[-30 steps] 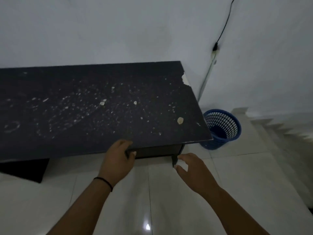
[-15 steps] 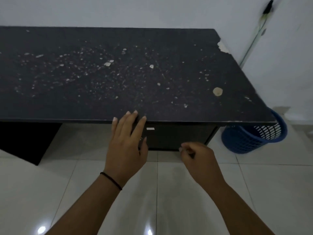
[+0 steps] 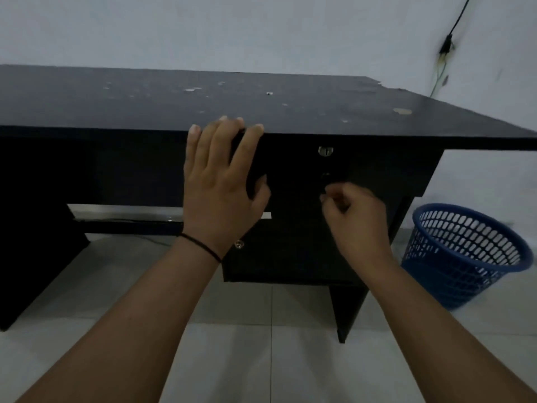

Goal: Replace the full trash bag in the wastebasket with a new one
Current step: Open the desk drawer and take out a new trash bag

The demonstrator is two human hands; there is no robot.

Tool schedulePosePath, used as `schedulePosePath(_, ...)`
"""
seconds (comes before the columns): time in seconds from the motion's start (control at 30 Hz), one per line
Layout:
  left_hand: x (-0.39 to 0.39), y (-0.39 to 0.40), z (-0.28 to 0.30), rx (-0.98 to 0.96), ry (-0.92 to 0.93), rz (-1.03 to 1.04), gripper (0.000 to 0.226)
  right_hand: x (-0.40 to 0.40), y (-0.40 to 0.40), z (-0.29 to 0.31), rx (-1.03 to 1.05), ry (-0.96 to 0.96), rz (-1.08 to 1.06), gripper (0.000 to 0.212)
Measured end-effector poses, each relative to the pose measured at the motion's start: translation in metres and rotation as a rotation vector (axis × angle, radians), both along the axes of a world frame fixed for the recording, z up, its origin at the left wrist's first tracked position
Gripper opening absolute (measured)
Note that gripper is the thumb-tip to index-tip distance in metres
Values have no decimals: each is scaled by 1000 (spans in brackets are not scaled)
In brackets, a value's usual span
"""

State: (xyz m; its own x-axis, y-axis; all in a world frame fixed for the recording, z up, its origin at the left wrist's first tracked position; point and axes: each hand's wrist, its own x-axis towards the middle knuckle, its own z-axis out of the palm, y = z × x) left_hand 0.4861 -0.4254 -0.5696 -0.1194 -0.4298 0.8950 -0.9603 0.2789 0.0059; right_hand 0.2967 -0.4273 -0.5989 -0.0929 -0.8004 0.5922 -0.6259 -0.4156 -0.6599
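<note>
A blue plastic wastebasket (image 3: 465, 257) with a lattice wall stands on the floor to the right of a black desk (image 3: 261, 106); no bag shows inside it. My left hand (image 3: 220, 181) lies flat with straight fingers against the desk's front edge and the left side of the drawer front (image 3: 290, 242). My right hand (image 3: 354, 219) is curled in front of the drawer, its fingertips just below a dark knob (image 3: 325, 176). Nothing shows in that hand. A small metal lock (image 3: 325, 151) sits above the knob.
The desk top carries pale chips and specks. A cable and plug (image 3: 446, 48) hang on the white wall at the upper right. The floor is pale glossy tile (image 3: 261, 359). A dark desk leg (image 3: 347, 309) stands between me and the wastebasket.
My view has dropped lower, so the desk's drawer front now faces me. My left hand stays at the desk edge. My right hand has risen to the drawer front, fingers curled.
</note>
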Motion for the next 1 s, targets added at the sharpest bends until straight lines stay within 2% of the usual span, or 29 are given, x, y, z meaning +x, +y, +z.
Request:
schedulePosePath(0.17,0,16,14,103,-8,9,64,2,-4,13,106,-136,-37,40)
schedulePosePath(0.37,0,22,16,160,-22,-4,66,10,-18,21,171,-77,-33,52)
schedulePosePath(0.47,-1,24,19,171,-3,-25,68,15,-23,26,151,-103,-66,46)
schedulePosePath(0.73,5,29,25,255,-7,-78,80,15,-15,28,73,38,-71,30)
schedulePosePath(1.0,11,39,37,377,28,-160,96,9,29,26,-41,115,-74,12)
